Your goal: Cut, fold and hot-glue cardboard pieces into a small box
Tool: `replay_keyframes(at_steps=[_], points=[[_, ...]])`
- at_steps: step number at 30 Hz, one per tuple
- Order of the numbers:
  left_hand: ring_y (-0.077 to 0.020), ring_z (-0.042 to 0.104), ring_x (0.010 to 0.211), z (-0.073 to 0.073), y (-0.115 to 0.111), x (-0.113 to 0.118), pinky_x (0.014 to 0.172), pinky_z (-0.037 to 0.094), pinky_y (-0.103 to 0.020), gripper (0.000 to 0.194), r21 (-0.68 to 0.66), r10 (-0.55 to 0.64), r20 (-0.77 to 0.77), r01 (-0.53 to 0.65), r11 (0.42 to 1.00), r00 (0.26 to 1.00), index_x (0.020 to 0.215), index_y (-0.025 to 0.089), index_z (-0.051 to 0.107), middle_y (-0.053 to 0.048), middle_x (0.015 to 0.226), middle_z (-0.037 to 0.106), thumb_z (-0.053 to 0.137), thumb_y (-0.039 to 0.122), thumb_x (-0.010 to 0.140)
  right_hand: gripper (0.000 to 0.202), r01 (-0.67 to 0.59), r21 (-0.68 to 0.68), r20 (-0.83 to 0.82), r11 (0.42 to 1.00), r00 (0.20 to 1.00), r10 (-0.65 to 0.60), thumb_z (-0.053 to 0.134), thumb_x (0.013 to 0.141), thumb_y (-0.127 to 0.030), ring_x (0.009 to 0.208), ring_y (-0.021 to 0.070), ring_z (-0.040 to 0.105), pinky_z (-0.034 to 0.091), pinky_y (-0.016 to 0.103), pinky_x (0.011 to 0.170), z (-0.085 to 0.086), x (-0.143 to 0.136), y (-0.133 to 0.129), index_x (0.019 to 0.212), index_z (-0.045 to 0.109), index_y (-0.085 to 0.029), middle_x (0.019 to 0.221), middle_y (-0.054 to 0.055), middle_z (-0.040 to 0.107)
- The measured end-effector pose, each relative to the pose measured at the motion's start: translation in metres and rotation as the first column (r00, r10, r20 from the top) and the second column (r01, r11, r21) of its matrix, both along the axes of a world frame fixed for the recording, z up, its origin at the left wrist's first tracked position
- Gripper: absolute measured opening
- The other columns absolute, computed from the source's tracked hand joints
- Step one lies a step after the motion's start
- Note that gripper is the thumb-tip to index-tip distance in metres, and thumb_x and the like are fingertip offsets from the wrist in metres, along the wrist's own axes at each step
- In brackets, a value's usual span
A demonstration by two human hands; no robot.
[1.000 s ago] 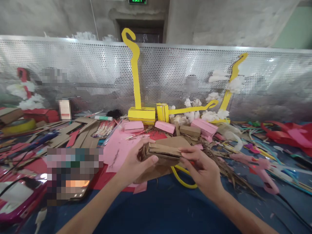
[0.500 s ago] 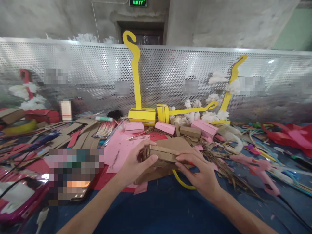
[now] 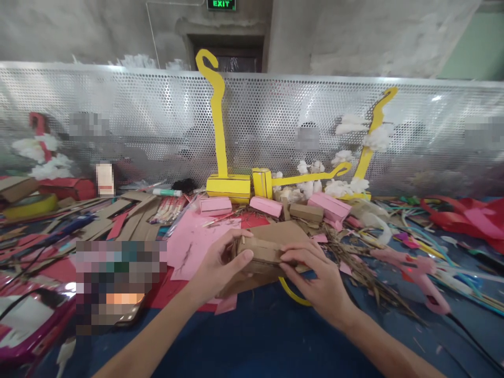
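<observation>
A small brown cardboard box [image 3: 262, 251] is held between both hands over a flat cardboard sheet [image 3: 291, 231]. My left hand [image 3: 224, 265] grips the box's left end, thumb on the near face and fingers behind. At its right end my right hand [image 3: 315, 273] pinches the edge between thumb and fingers. Pink paper [image 3: 200, 241] lies to the left of the sheet. Behind stand a yellow box with a tall hook [image 3: 228, 186] and small pink boxes [image 3: 216, 206], [image 3: 265, 206]. Another brown box [image 3: 306, 212] sits beside them.
A pink glue gun [image 3: 417, 273] with a cord lies at the right, near dry twigs [image 3: 370, 278]. At the left are cardboard strips [image 3: 137, 220], a partly blurred phone [image 3: 128, 315] and a magenta case [image 3: 39, 331]. A perforated metal screen [image 3: 268, 121] stands behind.
The box has tilted slightly, showing more of its upper face. My right hand has shifted a little to the left along with its end of the box.
</observation>
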State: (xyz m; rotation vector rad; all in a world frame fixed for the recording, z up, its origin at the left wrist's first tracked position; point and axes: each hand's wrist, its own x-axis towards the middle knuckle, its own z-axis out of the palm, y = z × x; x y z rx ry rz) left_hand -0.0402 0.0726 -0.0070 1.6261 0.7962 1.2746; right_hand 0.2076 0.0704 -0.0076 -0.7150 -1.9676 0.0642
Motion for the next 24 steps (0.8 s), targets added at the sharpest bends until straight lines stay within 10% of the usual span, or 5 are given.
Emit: replay_keyframes(at_steps=[9, 18, 24], points=[[-0.0216, 0.059, 0.094, 0.0019, -0.0034, 0.0004, 0.066, 0.061, -0.031, 0.028, -0.036, 0.021, 0.074, -0.018, 0.999, 0.997, 0.112, 0.024, 0.061, -0.005, 0.105, 0.058, 0.068, 0.039, 0.090, 0.015, 0.025, -0.171, -0.100, 0.985, 0.994, -0.042, 0.066, 0.095, -0.026, 0.113, 0.0254, 0.063, 0.050, 0.043, 0.099, -0.0027, 0.0020, 0.0010, 0.110, 0.066, -0.027, 0.119, 0.008, 0.067], [-0.0244, 0.059, 0.105, 0.0060, -0.0047, -0.0012, 0.085, 0.051, -0.034, 0.025, 0.136, -0.020, 0.076, 0.009, 0.991, 0.997, 0.109, 0.022, 0.060, -0.007, 0.111, 0.063, 0.070, 0.032, 0.088, 0.042, -0.341, -0.613, -0.384, 0.713, 0.917, 0.108, 0.065, 0.094, -0.046, 0.106, 0.0219, 0.068, 0.059, 0.033, 0.090, -0.0024, 0.0013, 0.0056, 0.128, 0.056, -0.024, 0.116, 0.008, 0.068], [-0.0223, 0.061, 0.105, 0.0045, -0.0053, 0.0022, 0.086, 0.051, -0.033, 0.021, 0.108, -0.018, 0.106, 0.007, 0.994, 0.994, 0.104, 0.022, 0.060, -0.006, 0.113, 0.064, 0.071, 0.029, 0.089, 0.040, -0.369, -0.596, -0.427, 0.713, 0.898, 0.107, 0.070, 0.091, -0.046, 0.106, 0.0209, 0.067, 0.057, 0.032, 0.093, -0.0042, -0.0003, 0.0049, 0.124, 0.061, -0.027, 0.114, 0.005, 0.069]])
